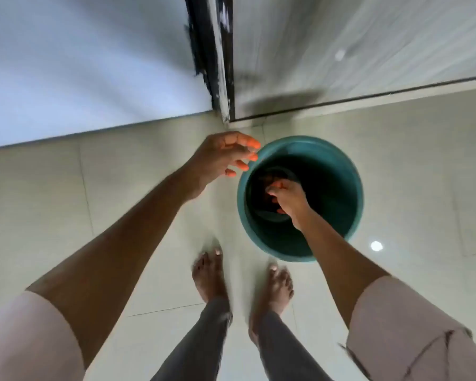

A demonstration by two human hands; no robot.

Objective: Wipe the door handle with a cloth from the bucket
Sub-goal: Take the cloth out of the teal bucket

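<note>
A teal bucket (pixel 344 171) stands on the tiled floor in front of my feet. My right hand (pixel 290 200) reaches down inside it, fingers curled around something dark at the bottom; the cloth cannot be made out clearly in the dark interior. My left hand (pixel 223 158) hovers just outside the bucket's left rim, fingers spread and holding nothing. No door handle is in view. The frame is motion-blurred.
A dark door frame edge (pixel 217 64) runs down to the floor just beyond the bucket, with a pale wall (pixel 80 64) to its left and a grey door panel (pixel 368 50) to its right. My bare feet (pixel 212 273) stand on cream floor tiles (pixel 423 166).
</note>
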